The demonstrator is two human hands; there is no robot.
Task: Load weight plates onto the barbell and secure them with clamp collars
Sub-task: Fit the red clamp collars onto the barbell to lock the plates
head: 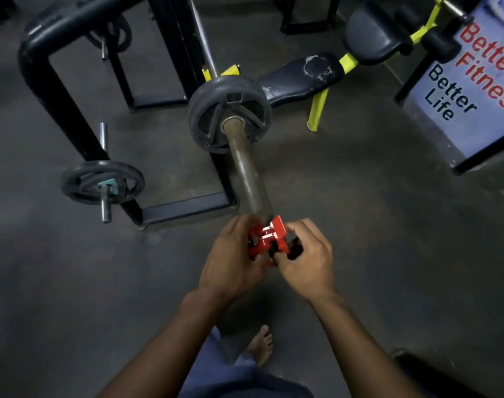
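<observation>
The dull, worn steel barbell (246, 165) is carrying one grey rubbery spoked weight plate (230, 114) at the inner end of its sleeve, beside the bench (298, 79) edge; unlocked, it is risking sliding outward. At the sleeve's outer tip, the left hand (230, 261) and right hand (305, 261) are both curling around the red hard-plastic clamp collar (269, 239), which, going on crooked, is likely jamming or slipping free
</observation>
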